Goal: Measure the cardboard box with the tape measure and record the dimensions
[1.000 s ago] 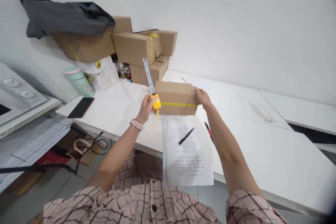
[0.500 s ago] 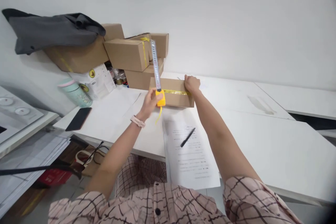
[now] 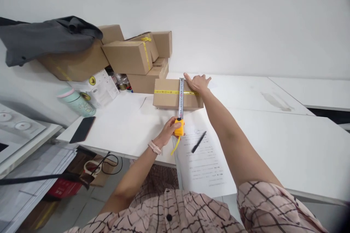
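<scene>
A small cardboard box [image 3: 166, 99] with a yellow tape band lies on the white table [image 3: 273, 134]. My left hand [image 3: 168, 135] grips a yellow tape measure [image 3: 179, 130] near the table's front edge. Its white blade [image 3: 181, 96] runs from the case up over the box top to the far edge. My right hand [image 3: 198, 83] rests on the box's far right top, fingers spread, and pins the blade's end there.
A printed sheet [image 3: 203, 160] with a black pen [image 3: 198, 142] lies just right of my left hand. Several stacked cardboard boxes [image 3: 128, 56], a grey bag [image 3: 43, 38], a mint bottle [image 3: 76, 102] and a black phone [image 3: 82, 129] sit at the left.
The box now lies flat on the table. My left hand has pulled the tape measure case down toward me, so the blade stretches across the box top. My right hand moved to the far edge.
</scene>
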`<state>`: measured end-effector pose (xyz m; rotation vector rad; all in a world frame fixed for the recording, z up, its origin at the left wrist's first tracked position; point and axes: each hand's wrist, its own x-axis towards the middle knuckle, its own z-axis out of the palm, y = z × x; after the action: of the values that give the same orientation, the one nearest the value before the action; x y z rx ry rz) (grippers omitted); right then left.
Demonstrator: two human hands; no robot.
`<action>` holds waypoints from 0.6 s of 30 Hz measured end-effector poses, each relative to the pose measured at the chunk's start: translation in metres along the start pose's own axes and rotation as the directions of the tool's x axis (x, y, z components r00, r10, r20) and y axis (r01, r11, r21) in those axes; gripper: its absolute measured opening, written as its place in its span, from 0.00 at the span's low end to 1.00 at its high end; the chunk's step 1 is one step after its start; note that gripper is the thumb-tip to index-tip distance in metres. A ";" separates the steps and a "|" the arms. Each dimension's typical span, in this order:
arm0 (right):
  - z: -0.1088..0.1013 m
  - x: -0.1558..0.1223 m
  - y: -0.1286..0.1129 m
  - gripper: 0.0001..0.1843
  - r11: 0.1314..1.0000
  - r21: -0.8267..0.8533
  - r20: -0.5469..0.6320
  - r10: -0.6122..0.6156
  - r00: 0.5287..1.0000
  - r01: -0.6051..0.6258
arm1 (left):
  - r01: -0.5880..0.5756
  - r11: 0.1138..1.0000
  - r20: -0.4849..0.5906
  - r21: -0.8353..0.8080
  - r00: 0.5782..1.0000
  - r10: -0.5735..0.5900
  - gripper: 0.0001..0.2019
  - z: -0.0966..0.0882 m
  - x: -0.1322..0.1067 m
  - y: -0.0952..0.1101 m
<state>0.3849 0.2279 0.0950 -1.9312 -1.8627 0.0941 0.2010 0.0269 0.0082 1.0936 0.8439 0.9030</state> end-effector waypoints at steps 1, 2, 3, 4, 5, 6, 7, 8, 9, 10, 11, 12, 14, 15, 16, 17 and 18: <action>0.000 0.000 0.000 0.57 1.000 0.006 0.002 -0.002 1.000 0.002 | 0.001 1.000 0.001 -0.001 1.000 -0.001 0.26 -0.001 0.001 -0.001; 0.000 0.001 0.000 0.57 1.000 0.009 0.004 -0.003 1.000 0.003 | 0.000 1.000 0.003 -0.004 1.000 0.000 0.26 -0.001 0.001 -0.001; 0.000 0.001 0.000 0.57 1.000 0.008 0.006 -0.004 1.000 0.004 | -0.003 1.000 0.006 -0.008 1.000 0.003 0.26 -0.001 0.002 -0.002; 0.000 0.001 0.000 0.57 1.000 0.005 0.010 -0.005 1.000 0.005 | -0.004 1.000 0.009 -0.012 1.000 0.005 0.26 -0.001 0.002 -0.003; -0.001 0.001 0.000 0.56 1.000 -0.001 0.016 -0.008 1.000 0.008 | -0.004 1.000 0.012 -0.013 1.000 0.004 0.26 -0.001 0.002 -0.005; -0.001 0.001 0.000 0.56 1.000 -0.008 0.023 -0.011 1.000 0.012 | 0.000 1.000 0.015 -0.012 1.000 0.000 0.26 -0.001 0.002 -0.006; -0.002 0.000 0.000 0.55 1.000 -0.015 0.028 -0.015 0.999 0.015 | 0.006 1.000 0.017 -0.010 1.000 -0.006 0.26 -0.001 0.002 -0.008; -0.003 0.000 -0.001 0.55 1.000 -0.023 0.033 -0.017 0.999 0.017 | 0.013 1.000 0.018 -0.008 1.000 -0.013 0.26 -0.001 0.002 -0.010; -0.004 -0.001 -0.001 0.55 0.999 -0.031 0.037 -0.018 0.999 0.020 | 0.019 1.000 0.022 -0.006 1.000 -0.019 0.26 -0.002 0.003 -0.013; -0.005 -0.002 -0.002 0.54 0.999 -0.040 0.044 -0.019 0.999 0.020 | 0.018 1.000 0.025 0.000 1.000 -0.018 0.26 -0.002 0.003 -0.016; -0.006 -0.002 -0.003 0.54 0.999 -0.049 0.053 -0.015 0.998 0.017 | 0.006 1.000 0.025 0.012 1.000 -0.007 0.26 -0.003 0.004 -0.019; -0.007 -0.003 -0.004 0.54 0.998 -0.057 0.061 -0.009 0.998 0.013 | -0.012 0.999 0.019 0.035 1.000 0.011 0.26 -0.004 0.005 -0.022; -0.008 -0.003 -0.004 0.53 0.998 -0.065 0.075 0.005 0.997 0.000 | -0.049 0.994 -0.008 0.101 0.999 0.050 0.26 -0.005 0.007 -0.030; -0.008 -0.003 -0.005 0.53 0.998 -0.063 0.076 0.014 0.997 -0.009 | -0.062 0.990 -0.021 0.128 0.998 0.065 0.26 -0.006 0.008 -0.033; -0.008 -0.003 -0.005 0.53 0.998 -0.057 0.075 0.022 0.997 -0.018 | -0.068 0.987 -0.028 0.144 0.997 0.073 0.27 -0.007 0.009 -0.036; -0.008 -0.003 -0.005 0.54 0.998 -0.049 0.072 0.029 0.997 -0.025 | -0.070 0.986 -0.026 0.149 0.997 0.075 0.27 -0.007 0.010 -0.039; -0.007 -0.003 -0.004 0.54 0.999 -0.043 0.069 0.033 0.997 -0.030 | -0.072 0.987 -0.020 0.146 0.997 0.075 0.28 -0.008 0.011 -0.042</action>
<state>0.3832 0.2225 0.1023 -2.0100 -1.8933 0.1345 0.2058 0.0307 -0.0350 1.2487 0.9062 0.9295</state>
